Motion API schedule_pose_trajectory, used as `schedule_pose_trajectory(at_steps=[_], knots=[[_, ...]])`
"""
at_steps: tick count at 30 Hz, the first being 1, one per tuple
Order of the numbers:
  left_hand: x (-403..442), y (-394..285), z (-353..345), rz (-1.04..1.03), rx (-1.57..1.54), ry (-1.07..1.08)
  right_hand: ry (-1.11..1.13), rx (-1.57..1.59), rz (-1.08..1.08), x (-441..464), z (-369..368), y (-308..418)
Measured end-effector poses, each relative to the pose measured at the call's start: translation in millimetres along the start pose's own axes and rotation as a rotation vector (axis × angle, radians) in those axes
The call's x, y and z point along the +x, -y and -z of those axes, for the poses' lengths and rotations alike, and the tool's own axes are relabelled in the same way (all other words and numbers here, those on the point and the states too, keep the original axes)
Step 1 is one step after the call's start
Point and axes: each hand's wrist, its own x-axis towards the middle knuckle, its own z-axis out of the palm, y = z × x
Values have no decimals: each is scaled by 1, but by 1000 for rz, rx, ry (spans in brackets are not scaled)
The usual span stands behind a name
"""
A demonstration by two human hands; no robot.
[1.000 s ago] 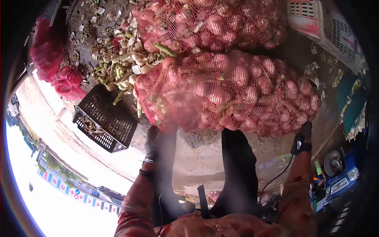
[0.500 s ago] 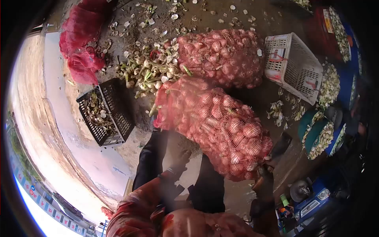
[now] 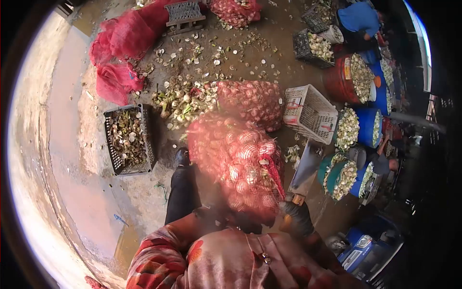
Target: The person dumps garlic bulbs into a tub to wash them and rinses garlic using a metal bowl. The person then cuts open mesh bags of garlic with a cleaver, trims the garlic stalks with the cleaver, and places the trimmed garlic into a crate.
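Observation:
A large red mesh sack of garlic bulbs [image 3: 231,166] leans against the front of my body, its near end at my waist. My right hand [image 3: 298,219], in a dark glove, is closed around the wooden handle of a cleaver [image 3: 307,166], whose broad blade points away from me beside the sack. A red gathered strip of mesh [image 3: 273,176] lies on the sack near that hand. My left hand [image 3: 216,220] is at the sack's lower left end, blurred and partly hidden, so its fingers do not show clearly.
Beyond lies a second garlic sack [image 3: 250,103], with loose garlic [image 3: 190,106] beside it. A white crate [image 3: 310,113] stands to the right, a black crate of trimmings [image 3: 127,139] to the left. Tubs of peeled garlic [image 3: 344,178] line the right side, where a person in blue [image 3: 358,21] bends.
The sack has been drawn towards my body and now leans on it. My left hand has moved down to its near end. The cleaver shows more plainly, and the view takes in more floor.

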Motion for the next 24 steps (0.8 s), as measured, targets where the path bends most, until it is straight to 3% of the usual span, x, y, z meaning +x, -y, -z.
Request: schedule_pose_trajectory(at_steps=[1, 3, 6, 7, 8, 9, 11, 14, 16, 19, 20, 21, 23, 24], knots=[[-10, 3, -7, -96, 189, -137, -22, -118, 12, -16, -6, 6], [-34, 10, -67, -207, 393, -205, -72, -294, 73, -46, -32, 19], [-70, 9, -92, -195, 470, -240, -100, -541, 190, -90, -50, 32], [-82, 7, -95, -89, 436, -100, -161, -576, 74, -106, -41, 35], [-90, 8, -100, -82, 437, -98, -168, -574, 76, -116, -27, 31], [-96, 9, -112, -37, 490, -19, -118, -678, 334, -119, -18, 28], [-113, 17, -156, 6, 641, 66, -63, -772, 593, -132, -27, 32], [-126, 8, -182, 163, 737, 21, -201, -242, 485, -155, -86, 77], [-126, -8, -185, 175, 795, 8, -189, -256, 726, -148, -99, 93], [-131, -20, -197, -12, 1030, 3, -44, -111, 762, -130, -126, 106], [-129, -35, -197, 69, 1058, -45, -106, -180, 872, -112, -127, 108], [-124, -54, -199, 160, 1089, -84, -140, -229, 774, -102, -128, 107], [-110, -91, -204, 64, 1432, -219, -170, -337, 580, -81, -134, 101], [-108, -105, -208, 61, 1457, -208, -145, -325, 528, -62, -137, 89]])
